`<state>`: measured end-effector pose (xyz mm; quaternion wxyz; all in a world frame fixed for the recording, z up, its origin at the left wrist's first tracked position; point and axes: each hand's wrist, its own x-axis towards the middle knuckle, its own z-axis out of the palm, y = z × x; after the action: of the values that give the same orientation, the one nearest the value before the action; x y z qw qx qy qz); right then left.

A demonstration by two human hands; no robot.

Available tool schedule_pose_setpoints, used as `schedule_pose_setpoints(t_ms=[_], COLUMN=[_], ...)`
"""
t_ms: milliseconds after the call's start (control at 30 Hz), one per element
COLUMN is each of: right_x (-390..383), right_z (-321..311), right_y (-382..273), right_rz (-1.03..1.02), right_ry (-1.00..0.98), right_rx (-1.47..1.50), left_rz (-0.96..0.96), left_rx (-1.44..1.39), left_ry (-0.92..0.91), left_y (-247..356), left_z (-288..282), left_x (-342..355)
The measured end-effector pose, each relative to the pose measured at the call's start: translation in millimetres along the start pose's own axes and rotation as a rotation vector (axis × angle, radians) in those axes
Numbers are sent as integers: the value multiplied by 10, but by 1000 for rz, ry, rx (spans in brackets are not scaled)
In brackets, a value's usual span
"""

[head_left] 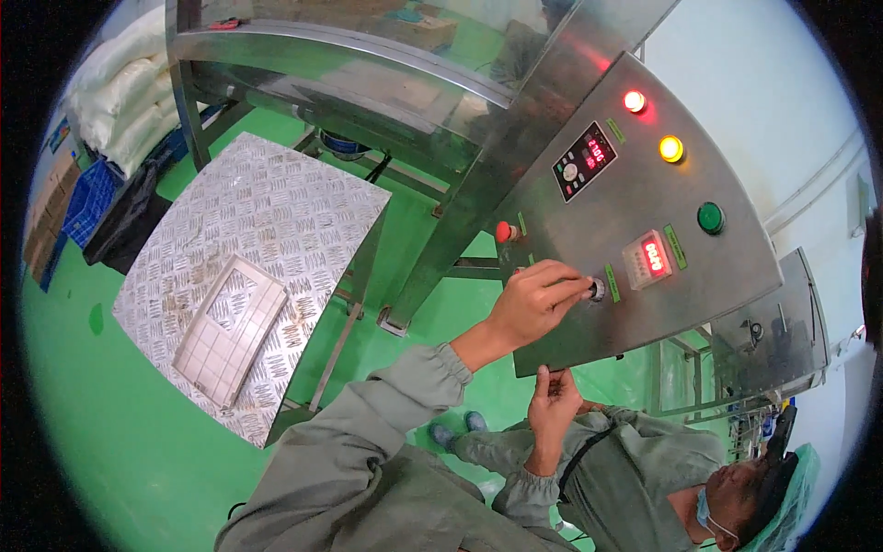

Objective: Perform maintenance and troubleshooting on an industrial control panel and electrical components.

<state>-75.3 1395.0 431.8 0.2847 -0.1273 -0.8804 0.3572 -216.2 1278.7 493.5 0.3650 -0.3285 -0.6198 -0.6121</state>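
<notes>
My left hand (543,299) reaches across to a steel control panel (644,184). Its thumb and fingers pinch a small black rotary knob (597,290) near the panel's lower side, partly covered by the fingertips. Below it, my right hand (554,405) is closed at the panel's bottom edge, with the thumb against that edge. Right of the knob is a timer (649,260) with lit red digits. Higher up sit a digital controller (585,162), a lit red lamp (635,101), a lit yellow lamp (670,148) and a green button (710,217). A red mushroom button (506,232) is at the left.
On the left stands a tread-plate table (276,198) with a pale rectangular grid frame (230,331) on it. A steel machine frame (368,101) runs behind. White sacks (120,92) and a blue crate (89,198) are far left. A co-worker (644,469) stands close at the lower right.
</notes>
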Motion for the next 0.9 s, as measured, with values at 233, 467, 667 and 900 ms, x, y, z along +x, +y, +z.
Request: schedule_pose_setpoints(t_ms=[233,467,667,900], right_x=[-17,-138,-254,-327], right_z=[-6,77,303,443], right_y=[19,-177,-273,-491], right_rz=[28,17,-139,-313], right_ry=[1,52,34,1], right_rx=[-32,-19,-85,-73], left_rz=[43,-2,-54,-279], left_rx=[-26,-51,13,-138], left_ry=[29,-13,-72,-35], left_y=[-10,39,-17,-234], left_z=[29,-121,-338,-738], left_x=[-19,69,109,70])
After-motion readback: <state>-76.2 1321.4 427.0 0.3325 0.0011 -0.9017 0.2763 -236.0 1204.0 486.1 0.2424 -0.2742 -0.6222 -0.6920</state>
